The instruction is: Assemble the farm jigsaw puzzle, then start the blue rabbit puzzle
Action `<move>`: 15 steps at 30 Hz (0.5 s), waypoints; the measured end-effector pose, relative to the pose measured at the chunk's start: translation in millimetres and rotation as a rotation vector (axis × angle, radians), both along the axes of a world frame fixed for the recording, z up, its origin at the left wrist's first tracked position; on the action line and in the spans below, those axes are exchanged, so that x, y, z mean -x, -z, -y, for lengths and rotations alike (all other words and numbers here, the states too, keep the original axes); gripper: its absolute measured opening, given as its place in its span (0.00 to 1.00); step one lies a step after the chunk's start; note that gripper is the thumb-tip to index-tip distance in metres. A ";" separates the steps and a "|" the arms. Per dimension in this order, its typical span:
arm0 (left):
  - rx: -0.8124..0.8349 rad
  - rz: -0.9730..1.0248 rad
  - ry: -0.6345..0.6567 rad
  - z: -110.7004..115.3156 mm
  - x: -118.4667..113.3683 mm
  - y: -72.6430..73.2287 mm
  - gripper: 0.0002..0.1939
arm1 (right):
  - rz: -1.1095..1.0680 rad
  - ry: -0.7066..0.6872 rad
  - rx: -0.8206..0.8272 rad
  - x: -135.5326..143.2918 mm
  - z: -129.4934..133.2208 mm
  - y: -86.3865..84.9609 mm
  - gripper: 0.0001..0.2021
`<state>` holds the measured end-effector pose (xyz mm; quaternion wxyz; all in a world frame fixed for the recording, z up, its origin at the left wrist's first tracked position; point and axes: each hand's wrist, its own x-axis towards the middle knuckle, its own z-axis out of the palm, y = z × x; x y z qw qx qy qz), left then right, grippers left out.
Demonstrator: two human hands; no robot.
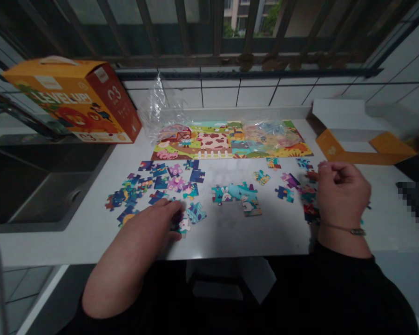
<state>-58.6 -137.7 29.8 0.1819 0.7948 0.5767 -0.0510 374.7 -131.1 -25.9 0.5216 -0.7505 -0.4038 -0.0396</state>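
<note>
Several joined pieces form a rabbit section point(235, 193) in the middle of the white counter. My left hand point(160, 216) rests low over loose pieces at the left, its fingers curled down; what is under them is hidden. Close to its fingertips lies a light-blue piece point(196, 212). A heap of dark-blue pieces point(125, 195) spreads farther left. My right hand point(342, 186) is bent in above the right-hand pieces, fingers curled together, and anything in it is hidden. Beside it are a purple piece point(289, 180) and a blue piece point(284, 194).
Behind the pieces lie finished farm and savanna puzzles point(212, 142), partly under clear plastic bags point(164, 109). An orange box point(80, 102) stands at the back left by the dark sink point(38, 181). An open box point(356, 144) lies at the back right.
</note>
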 end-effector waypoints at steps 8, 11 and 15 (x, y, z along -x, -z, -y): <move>0.117 -0.015 0.024 2.1 -10.1 -7.5 0.18 | -0.061 -0.060 0.097 5.8 0.4 -6.5 0.15; -0.002 0.113 0.075 13.8 -11.1 -7.1 0.16 | -0.031 -0.103 0.107 4.4 0.6 -4.0 0.16; -0.096 0.185 0.129 18.3 -24.6 -4.3 0.08 | 0.011 -0.167 0.073 4.9 1.2 -2.5 0.15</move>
